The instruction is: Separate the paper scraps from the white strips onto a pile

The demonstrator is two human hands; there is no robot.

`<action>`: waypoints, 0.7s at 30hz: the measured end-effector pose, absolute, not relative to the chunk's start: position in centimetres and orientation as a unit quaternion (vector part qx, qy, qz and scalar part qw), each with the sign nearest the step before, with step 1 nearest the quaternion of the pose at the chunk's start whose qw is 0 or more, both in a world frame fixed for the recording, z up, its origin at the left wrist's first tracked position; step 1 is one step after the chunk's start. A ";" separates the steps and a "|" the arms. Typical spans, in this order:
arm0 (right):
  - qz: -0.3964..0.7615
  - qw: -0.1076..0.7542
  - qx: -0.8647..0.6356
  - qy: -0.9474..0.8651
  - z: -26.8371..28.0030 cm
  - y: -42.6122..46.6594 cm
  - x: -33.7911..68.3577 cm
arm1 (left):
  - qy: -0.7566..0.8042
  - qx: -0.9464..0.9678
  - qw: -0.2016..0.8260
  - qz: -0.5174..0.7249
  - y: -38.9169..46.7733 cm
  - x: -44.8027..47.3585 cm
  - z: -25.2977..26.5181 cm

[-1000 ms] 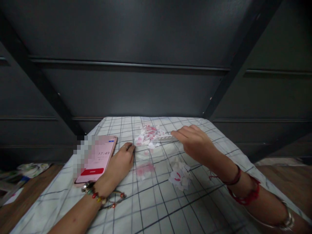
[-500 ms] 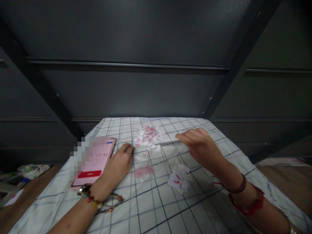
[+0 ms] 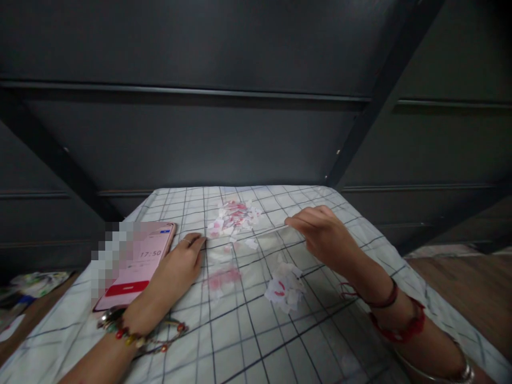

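Observation:
My left hand (image 3: pixel 182 266) rests on the checked cloth beside the phone, its fingers loosely stretched and holding nothing I can see. My right hand (image 3: pixel 324 232) hovers over the cloth's right side, thumb and fingertips pinched together. Whatever is in that pinch is too faint to make out. To the left of its fingertips lies a heap of small white and pink paper scraps (image 3: pixel 236 216). A second heap of white scraps with red marks (image 3: pixel 285 288) sits nearer to me. Between the hands is a blurred pink patch (image 3: pixel 224 280).
A phone (image 3: pixel 136 264) showing 17:50 lies at the left edge of the white checked cloth (image 3: pixel 248 341). Dark panels (image 3: pixel 216 144) rise behind the table. Wooden floor (image 3: pixel 460 280) shows at the right, with assorted items (image 3: pixel 38 282) low at the left.
The view has shifted, carrying most things leftward. A thin white strip that reached from my right fingertips to the far heap no longer shows clearly. My left hand stays by the phone.

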State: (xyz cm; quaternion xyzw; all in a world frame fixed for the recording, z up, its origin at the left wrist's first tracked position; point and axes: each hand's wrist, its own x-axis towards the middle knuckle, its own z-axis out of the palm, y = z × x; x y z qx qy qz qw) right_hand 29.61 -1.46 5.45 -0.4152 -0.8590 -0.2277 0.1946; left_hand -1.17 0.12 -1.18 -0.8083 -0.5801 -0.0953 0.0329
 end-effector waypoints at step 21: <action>-0.168 0.256 -0.389 -0.869 5.3 -1.4 31.0 | -0.578 -0.812 0.019 -0.081 0.1 -1.2 -0.9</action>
